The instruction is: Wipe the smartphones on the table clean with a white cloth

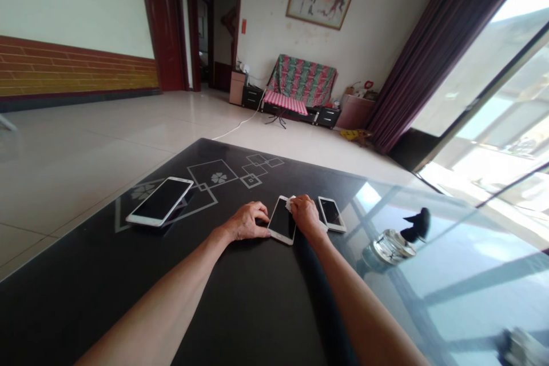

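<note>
A white-framed smartphone with a dark screen lies face up on the black glossy table. My left hand grips its left edge, thumb by the lower corner and curled fingers farther up. Pinched in my right hand is a crumpled white tissue, pressed against the phone's upper right side. A smaller white phone lies just right of that hand. Off to the left, a large white tablet-like device rests with its right side raised above the tabletop.
On the right of the table stands a clear glass container with a black part at its top. A blurred object sits at the lower right corner. Beyond the table are a striped stool, a cloth-covered item and a purple curtain.
</note>
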A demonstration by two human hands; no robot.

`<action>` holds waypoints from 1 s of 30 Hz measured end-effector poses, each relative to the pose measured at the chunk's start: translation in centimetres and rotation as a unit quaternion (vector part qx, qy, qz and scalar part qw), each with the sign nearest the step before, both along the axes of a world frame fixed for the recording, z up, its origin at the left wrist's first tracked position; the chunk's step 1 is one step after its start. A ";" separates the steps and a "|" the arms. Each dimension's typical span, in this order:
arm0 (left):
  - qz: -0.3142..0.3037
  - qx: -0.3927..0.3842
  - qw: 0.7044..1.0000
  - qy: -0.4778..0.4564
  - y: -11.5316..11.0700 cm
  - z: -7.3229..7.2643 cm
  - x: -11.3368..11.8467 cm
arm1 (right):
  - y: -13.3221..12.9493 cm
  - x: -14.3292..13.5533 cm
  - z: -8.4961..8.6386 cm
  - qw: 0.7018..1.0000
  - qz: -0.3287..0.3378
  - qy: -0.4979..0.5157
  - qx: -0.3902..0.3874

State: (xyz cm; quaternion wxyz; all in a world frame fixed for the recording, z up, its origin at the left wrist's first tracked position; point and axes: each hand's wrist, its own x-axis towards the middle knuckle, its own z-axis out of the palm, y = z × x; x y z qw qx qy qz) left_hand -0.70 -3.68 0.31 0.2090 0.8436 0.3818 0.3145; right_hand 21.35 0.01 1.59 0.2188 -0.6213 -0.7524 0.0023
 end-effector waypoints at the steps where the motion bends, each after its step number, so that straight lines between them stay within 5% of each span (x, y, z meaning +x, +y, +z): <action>1: 0.000 -0.001 1.000 -0.001 0.0 0.0 0.0 | -0.5 0.1 0.0 1.000 -0.002 0.003 0.002; 18: 0.008 -0.006 1.000 -0.009 -0.2 0.0 0.0 | -9.1 -1.0 -0.1 0.999 0.046 0.025 0.015; 30: 0.005 0.006 1.000 -0.004 -0.1 -0.2 0.0 | -4.8 -0.4 0.1 0.999 0.025 0.023 0.011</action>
